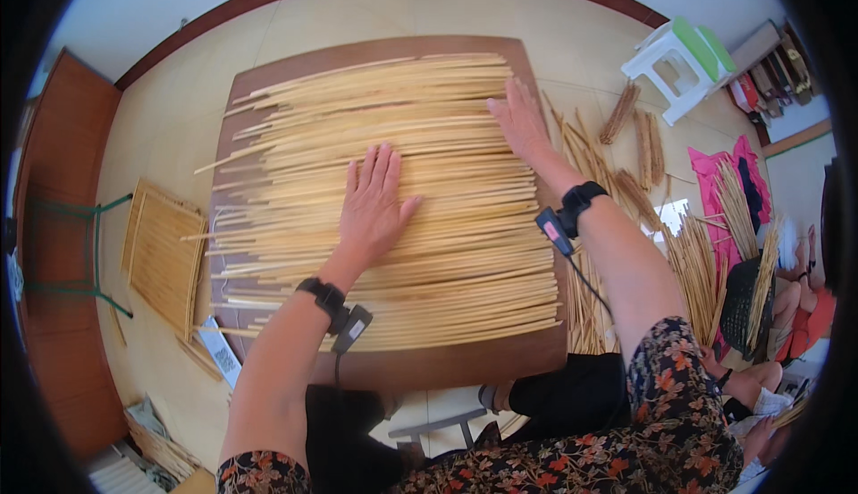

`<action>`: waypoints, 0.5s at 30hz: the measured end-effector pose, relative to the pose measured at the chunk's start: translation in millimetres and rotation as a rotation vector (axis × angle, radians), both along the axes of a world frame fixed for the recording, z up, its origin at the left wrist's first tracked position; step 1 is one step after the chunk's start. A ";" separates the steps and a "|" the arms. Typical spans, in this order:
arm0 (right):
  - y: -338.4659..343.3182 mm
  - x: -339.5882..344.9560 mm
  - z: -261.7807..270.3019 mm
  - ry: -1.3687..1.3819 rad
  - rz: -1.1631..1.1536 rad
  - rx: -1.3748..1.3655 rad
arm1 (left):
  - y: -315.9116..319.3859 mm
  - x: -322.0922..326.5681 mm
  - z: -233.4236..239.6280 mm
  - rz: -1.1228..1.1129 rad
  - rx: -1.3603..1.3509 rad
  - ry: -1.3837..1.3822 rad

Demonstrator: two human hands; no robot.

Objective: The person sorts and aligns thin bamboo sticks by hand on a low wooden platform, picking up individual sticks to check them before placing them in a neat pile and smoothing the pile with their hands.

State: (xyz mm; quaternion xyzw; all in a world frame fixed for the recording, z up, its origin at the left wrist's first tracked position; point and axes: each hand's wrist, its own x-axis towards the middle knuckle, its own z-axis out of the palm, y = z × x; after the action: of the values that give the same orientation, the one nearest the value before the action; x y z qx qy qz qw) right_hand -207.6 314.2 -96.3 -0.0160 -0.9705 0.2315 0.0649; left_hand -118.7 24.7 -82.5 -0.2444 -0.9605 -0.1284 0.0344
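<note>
A broad layer of thin, pale plant stalks (456,226) lies side by side across a brown table (456,366), with uneven ends sticking out at the left. My left hand (375,202) rests flat on the middle of the layer, palm down, fingers pointing away from me and thumb apart. At the right ends of the stalks, near the far right part of the table, my right hand (521,118) touches the layer with its thumb spread from the fingers. Neither hand grips anything. A white thread lies along the table's left side, partly under the stalks.
Stalk bundles (697,273) and loose stalks cover the floor at right, beside pink cloth (707,179) and a dark basket (741,299). A white and green stool (684,65) stands beyond. Woven panels (164,252) lie left. Other people sit at the right edge.
</note>
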 end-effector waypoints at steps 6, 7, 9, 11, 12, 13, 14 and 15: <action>-71.7 88.0 39.9 -0.003 0.501 0.315 | -6.1 1.2 -5.3 0.031 -0.006 0.009; -74.9 100.4 37.7 -0.027 0.543 0.356 | -4.2 -0.2 -6.5 0.016 0.008 0.040; -77.6 119.8 26.1 -0.061 0.562 0.365 | -4.1 -0.1 -10.3 0.018 0.004 0.030; -79.4 130.3 21.0 -0.078 0.577 0.383 | -5.1 -0.3 -12.2 0.018 0.004 0.040; -79.5 132.3 22.6 -0.035 0.564 0.388 | -5.0 -1.4 -12.0 0.016 0.001 0.063; -79.8 134.6 23.1 0.006 0.550 0.392 | -4.7 -1.5 -12.1 0.013 -0.002 0.085; -80.2 136.7 21.6 -0.001 0.551 0.391 | -4.1 -0.6 -12.4 0.013 0.000 0.077; -80.5 136.9 21.4 0.009 0.537 0.394 | -3.6 -1.6 -12.1 0.018 -0.027 0.074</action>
State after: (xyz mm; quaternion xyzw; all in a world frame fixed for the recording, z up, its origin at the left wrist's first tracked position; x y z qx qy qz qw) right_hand -70.8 233.8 -74.9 0.2544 -0.9659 0.0483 0.0076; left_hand -120.3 21.1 -94.6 -0.2409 -0.9624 -0.1059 0.0680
